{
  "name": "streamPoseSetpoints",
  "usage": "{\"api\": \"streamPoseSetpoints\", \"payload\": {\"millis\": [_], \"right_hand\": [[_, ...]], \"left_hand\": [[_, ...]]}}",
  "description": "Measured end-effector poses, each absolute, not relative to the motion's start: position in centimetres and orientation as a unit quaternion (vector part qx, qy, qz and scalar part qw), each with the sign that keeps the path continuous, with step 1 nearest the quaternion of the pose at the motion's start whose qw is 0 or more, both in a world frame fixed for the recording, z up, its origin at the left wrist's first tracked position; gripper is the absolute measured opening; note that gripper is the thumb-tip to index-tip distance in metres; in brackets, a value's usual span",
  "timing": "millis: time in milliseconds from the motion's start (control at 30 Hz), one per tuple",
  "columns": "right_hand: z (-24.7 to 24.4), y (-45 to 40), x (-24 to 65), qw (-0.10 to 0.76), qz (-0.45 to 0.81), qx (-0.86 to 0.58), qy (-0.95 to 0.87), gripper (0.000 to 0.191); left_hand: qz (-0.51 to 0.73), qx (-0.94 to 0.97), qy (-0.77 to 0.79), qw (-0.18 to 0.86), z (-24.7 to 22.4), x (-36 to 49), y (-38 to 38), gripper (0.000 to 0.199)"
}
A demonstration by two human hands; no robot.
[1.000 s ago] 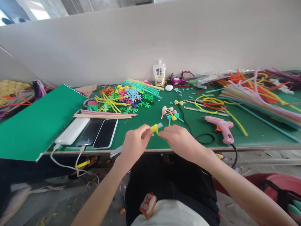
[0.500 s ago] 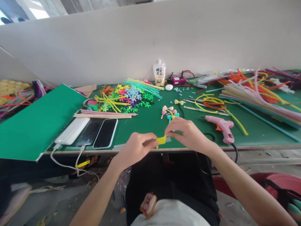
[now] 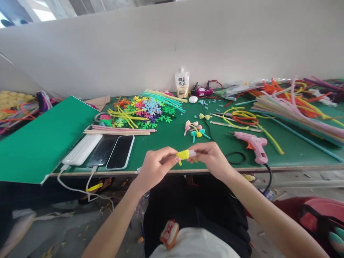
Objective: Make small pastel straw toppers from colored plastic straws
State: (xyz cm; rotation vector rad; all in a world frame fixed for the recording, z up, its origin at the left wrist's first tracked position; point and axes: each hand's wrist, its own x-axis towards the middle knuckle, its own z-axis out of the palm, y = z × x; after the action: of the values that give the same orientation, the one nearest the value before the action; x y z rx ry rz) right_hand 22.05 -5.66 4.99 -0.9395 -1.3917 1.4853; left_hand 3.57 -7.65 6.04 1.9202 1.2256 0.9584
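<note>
Between my two hands, just above the table's front edge, is a yellow coil (image 3: 183, 154) wound round a flat pale strip (image 3: 192, 153). My left hand (image 3: 157, 165) pinches the coil at its left end. The fingers of my right hand (image 3: 211, 157) are closed on the strip's right end. A short yellow tail hangs below the coil. Beyond my hands lie small pink, teal and yellow bow-like pieces (image 3: 198, 133), and a yellow bow (image 3: 205, 116) sits behind them.
A pink glue gun (image 3: 255, 145) lies at the right with its black cable. Phones (image 3: 120, 152), a white power bank (image 3: 83, 149) and a green board (image 3: 48, 139) are at the left. Fuzzy stems (image 3: 303, 114) and colourful snowflake pieces (image 3: 153, 109) are farther back.
My right hand has lowered from pulling up the yellow end and now grips the strip. The coil has turned level, with more of the strip showing at its right.
</note>
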Motion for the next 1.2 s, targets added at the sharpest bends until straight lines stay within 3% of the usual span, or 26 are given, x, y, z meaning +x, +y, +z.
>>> {"api": "streamPoseSetpoints", "payload": {"millis": [333, 667, 1200], "right_hand": [[5.1, -6.7, 21.1, 0.447, 0.604, -0.405, -0.521, 0.019], [4.5, -6.5, 20.6, 0.461, 0.562, -0.420, -0.544, 0.022], [5.9, -4.7, 22.0, 0.284, 0.455, -0.459, -0.709, 0.023]], "left_hand": [[0.398, 0.657, 0.504, 0.395, 5.4, 4.4, -7.3, 0.019], [0.353, 0.691, 0.531, 0.341, 4.7, 4.2, -6.8, 0.023], [0.258, 0.713, 0.527, 0.384, 5.7, 4.2, -6.9, 0.020]]}}
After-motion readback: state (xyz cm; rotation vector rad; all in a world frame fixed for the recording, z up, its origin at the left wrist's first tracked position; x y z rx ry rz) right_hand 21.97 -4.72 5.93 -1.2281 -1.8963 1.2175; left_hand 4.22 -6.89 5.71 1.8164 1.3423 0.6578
